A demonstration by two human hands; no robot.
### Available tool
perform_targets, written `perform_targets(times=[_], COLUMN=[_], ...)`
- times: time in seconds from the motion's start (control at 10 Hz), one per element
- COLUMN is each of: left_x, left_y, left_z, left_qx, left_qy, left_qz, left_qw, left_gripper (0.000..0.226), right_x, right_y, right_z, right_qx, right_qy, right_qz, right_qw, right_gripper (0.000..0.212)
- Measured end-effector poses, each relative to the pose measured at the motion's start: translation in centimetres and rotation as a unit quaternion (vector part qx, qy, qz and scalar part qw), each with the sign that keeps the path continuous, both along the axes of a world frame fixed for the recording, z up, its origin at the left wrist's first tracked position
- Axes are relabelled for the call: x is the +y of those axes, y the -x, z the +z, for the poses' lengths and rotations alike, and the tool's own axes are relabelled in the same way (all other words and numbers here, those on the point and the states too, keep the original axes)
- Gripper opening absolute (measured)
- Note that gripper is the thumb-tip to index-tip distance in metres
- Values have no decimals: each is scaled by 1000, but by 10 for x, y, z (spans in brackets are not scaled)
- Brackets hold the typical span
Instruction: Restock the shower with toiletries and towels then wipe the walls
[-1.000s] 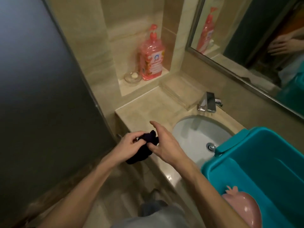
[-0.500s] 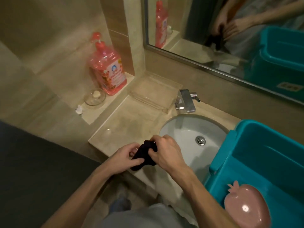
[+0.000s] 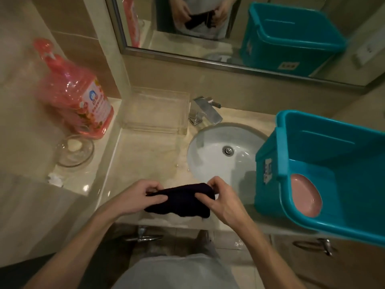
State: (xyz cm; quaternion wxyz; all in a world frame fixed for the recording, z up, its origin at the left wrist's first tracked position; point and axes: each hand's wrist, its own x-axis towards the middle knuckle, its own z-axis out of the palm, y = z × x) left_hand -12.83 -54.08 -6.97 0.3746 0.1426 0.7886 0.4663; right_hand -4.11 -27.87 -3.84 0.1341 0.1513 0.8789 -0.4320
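A small dark cloth (image 3: 181,202) is stretched between my two hands above the front edge of the counter (image 3: 145,155). My left hand (image 3: 137,200) pinches its left end and my right hand (image 3: 221,200) pinches its right end. A pink pump bottle (image 3: 76,97) stands on the raised ledge at the left. Beside it sits a glass dish (image 3: 75,151) holding a small pale soap. A teal plastic bin (image 3: 333,163) rests on the counter at the right, with a pink strawberry-shaped dish (image 3: 305,198) inside.
A white sink (image 3: 223,153) with a chrome faucet (image 3: 205,110) lies behind the cloth. A clear tray (image 3: 155,112) stands left of the faucet. The mirror (image 3: 229,28) hangs above. A crumpled white scrap (image 3: 54,179) lies on the ledge. Cabinet handles (image 3: 316,246) show below.
The view has swung right and down, from the dark glass door to the sink counter. My hands have pulled the bunched cloth out wider between them.
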Motion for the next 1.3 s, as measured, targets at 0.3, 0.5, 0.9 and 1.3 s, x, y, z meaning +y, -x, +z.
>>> perform_targets(times=[0.3,0.5,0.9,1.3], left_x=[-5,0,-14,-20], left_y=[20,-5,-36,-59], left_z=[-50,-81,-107,-98], left_qx=[-8,218,365,262], left_qy=[81,161,200,124], left_qz=[19,127,-77,29], left_qw=[996,954,906,957], left_gripper=[7,31,29,26], right_x=[-24,-26,-49,-62], right_y=[-20,-21,0,-90], right_z=[-65,-92,-103,-94], right_qx=[-83,-71,-139,-74], right_qy=[118,-28,-98,-5], right_qz=[-164,-218,-191,-323], right_qw=[976,973,967,943], right_gripper=[23,22,8,4])
